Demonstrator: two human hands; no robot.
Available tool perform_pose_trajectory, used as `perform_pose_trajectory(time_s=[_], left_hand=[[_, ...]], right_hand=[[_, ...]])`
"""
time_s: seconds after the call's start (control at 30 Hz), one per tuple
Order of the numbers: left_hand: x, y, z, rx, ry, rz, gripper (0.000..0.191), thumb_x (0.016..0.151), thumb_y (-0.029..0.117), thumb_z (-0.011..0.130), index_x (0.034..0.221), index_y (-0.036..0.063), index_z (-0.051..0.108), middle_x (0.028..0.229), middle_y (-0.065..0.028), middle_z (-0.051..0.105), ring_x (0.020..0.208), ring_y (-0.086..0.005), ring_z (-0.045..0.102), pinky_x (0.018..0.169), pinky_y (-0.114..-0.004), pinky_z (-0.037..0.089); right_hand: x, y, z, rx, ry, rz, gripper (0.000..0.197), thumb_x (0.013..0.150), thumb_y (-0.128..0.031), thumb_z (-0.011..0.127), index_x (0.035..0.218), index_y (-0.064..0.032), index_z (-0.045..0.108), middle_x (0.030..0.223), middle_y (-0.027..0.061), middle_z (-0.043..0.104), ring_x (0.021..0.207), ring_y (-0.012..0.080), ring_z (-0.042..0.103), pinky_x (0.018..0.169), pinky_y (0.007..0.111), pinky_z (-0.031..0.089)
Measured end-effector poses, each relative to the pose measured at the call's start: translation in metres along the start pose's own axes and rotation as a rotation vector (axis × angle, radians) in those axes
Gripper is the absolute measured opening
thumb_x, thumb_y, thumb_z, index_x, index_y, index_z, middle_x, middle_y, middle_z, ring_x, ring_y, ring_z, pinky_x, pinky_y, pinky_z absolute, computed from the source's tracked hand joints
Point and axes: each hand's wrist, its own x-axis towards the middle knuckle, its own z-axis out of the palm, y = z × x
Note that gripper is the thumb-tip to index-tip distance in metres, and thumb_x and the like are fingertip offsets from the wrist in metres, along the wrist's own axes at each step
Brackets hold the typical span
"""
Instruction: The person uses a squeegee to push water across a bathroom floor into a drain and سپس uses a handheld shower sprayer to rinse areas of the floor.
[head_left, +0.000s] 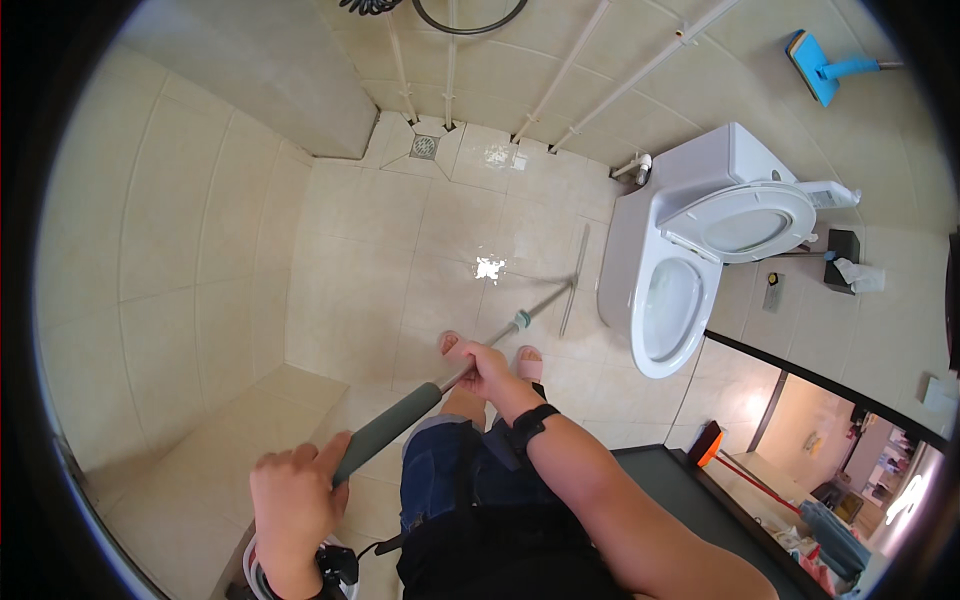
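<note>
A long-handled floor squeegee (574, 281) crosses the view diagonally, its thin blade on the wet tiles left of the toilet's base. My left hand (300, 480) is closed around the top of its green foam grip. Farther down the pole, just below the foam, my right hand (480, 371) grips the bare metal. The white toilet (619, 285) has its lid and seat raised. Glare shines on the tiled floor (450, 217) between my feet and the back wall. My feet, in pink slippers (529, 363), stand on either side of the pole.
A floor drain (424, 147) lies by the back wall pipes. A blue scrubber (821, 71) leans at the upper right. A black tissue box (840, 259) is on the wall beside the toilet. Right of me, a dark door (675, 487) stands near an orange broom (706, 446). A bucket (251, 562) is at lower left.
</note>
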Motion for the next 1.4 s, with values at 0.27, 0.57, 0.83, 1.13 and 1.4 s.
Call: perform_pose_trajectory(time_s=[0.27, 0.57, 0.83, 1.13, 1.4], left_hand=[[-0.003, -0.022, -0.043, 0.224, 0.187, -0.015, 0.03, 0.063, 0.006, 0.057, 0.092, 0.0121, 0.064, 0.061, -0.0053, 0.046, 0.06, -0.0229, 0.048, 0.061, -0.035, 0.036], [-0.015, -0.013, -0.092, 0.378, 0.338, -0.164, 0.035, 0.059, 0.002, 0.062, 0.094, 0.0093, 0.064, 0.061, -0.0071, 0.042, 0.059, -0.0233, 0.042, 0.059, -0.034, 0.033], [0.028, 0.027, -0.129, 0.464, 0.411, -0.104, 0.029, 0.067, 0.005, 0.056, 0.094, 0.0081, 0.063, 0.061, -0.0053, 0.039, 0.056, -0.0207, 0.041, 0.054, -0.033, 0.031], [0.064, 0.063, -0.166, 0.474, 0.35, 0.028, 0.028, 0.068, 0.012, 0.055, 0.095, 0.0047, 0.062, 0.074, -0.0079, 0.05, 0.065, -0.0224, 0.047, 0.06, -0.035, 0.036], [0.081, 0.013, -0.169, -0.293, 1.094, -0.244, 0.017, 0.074, -0.002, 0.058, 0.09, -0.0011, 0.058, 0.079, -0.0087, 0.052, 0.07, -0.0186, 0.051, 0.061, -0.028, 0.042]], right_hand=[[0.013, 0.03, 0.07, 0.239, -0.138, -0.01, 0.013, 0.07, -0.016, 0.056, 0.077, -0.0104, 0.047, 0.07, 0.0028, 0.049, 0.059, 0.0171, 0.053, 0.055, 0.034, 0.049], [-0.011, -0.038, 0.188, 0.142, -0.341, -0.012, 0.013, 0.072, -0.014, 0.054, 0.074, -0.0098, 0.042, 0.065, 0.0043, 0.048, 0.055, 0.0192, 0.052, 0.048, 0.031, 0.048], [0.0, -0.104, 0.209, 0.104, -0.481, 0.03, 0.016, 0.073, -0.013, 0.054, 0.079, -0.0102, 0.04, 0.068, 0.0069, 0.049, 0.062, 0.0221, 0.056, 0.057, 0.034, 0.05], [-0.016, -0.159, 0.224, 0.189, -0.459, 0.095, 0.015, 0.075, -0.013, 0.054, 0.077, -0.0107, 0.04, 0.069, 0.0045, 0.047, 0.065, 0.0205, 0.056, 0.055, 0.031, 0.048], [-0.016, -0.175, 0.249, -0.267, -0.795, 0.335, 0.031, 0.085, -0.037, 0.048, 0.088, -0.0065, 0.045, 0.072, 0.0096, 0.057, 0.068, 0.0221, 0.061, 0.061, 0.036, 0.052]])
